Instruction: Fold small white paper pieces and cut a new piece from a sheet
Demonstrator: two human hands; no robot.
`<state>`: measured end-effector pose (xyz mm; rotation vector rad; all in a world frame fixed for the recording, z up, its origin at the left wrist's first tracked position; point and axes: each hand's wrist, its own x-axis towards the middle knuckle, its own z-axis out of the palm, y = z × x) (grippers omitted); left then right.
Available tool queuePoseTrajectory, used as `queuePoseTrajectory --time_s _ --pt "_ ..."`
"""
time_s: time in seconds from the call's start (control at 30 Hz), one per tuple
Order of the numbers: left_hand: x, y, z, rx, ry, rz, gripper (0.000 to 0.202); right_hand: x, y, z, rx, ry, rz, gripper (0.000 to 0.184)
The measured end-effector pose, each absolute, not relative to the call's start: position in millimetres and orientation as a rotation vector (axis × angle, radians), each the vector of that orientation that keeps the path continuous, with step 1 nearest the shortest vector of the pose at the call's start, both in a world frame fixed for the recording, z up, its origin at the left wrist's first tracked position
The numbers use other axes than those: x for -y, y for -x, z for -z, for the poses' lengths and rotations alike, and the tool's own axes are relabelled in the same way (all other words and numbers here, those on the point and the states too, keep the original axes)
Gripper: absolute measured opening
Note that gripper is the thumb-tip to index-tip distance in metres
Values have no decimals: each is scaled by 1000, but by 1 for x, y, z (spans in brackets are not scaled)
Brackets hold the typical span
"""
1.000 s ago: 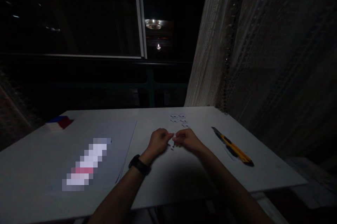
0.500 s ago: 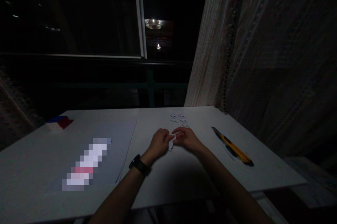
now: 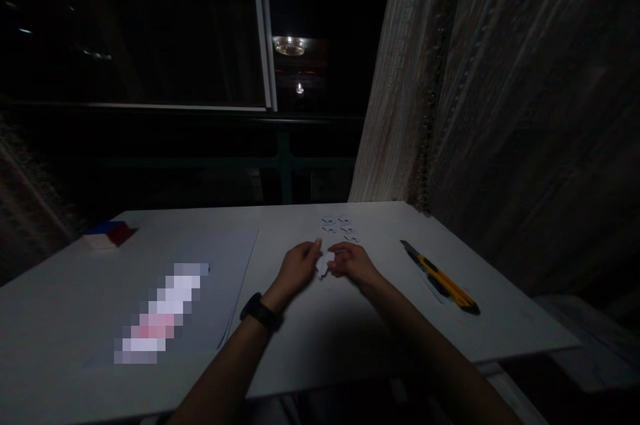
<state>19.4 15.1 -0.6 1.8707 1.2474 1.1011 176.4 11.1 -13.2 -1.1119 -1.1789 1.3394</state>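
Observation:
Over the middle of the table, a small white paper cutout [image 3: 324, 265] with a jagged outline is between my two hands. My right hand [image 3: 353, 262] pinches its right edge between thumb and fingers. At its left edge, my left hand [image 3: 299, 265] has curled fingers against the paper and its thumb lifted; a dark watch [image 3: 261, 313] is on that wrist. Just beyond my hands lie several small paper pieces [image 3: 344, 220] with dark marks, set out in short rows. Dim light hides the fine detail of the cutout and of my fingertips.
A yellow and black utility knife [image 3: 445, 284] lies to the right, its blade end pointing away from me. White paper sheets [image 3: 235, 278] lie on the left, partly pixelated. A blue, red and white cube [image 3: 109, 236] sits at the far left. Curtains [image 3: 387, 92] hang behind the table [image 3: 295, 372].
My left thumb has lifted off the paper cutout, and my left hand has shifted slightly left. More of the cutout's face shows. My right hand keeps its pinch.

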Motion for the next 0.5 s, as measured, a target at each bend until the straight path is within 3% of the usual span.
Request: queuePoseTrajectory --time_s 0.23,0.5 --pt "-14 -27 7 -947 -1180 -1100 41 -6 -169 14 1061 1069 -1241 46" --pt "-14 -30 7 -989 -1162 -1224 44 -5 -163 12 1211 1020 -1152 38"
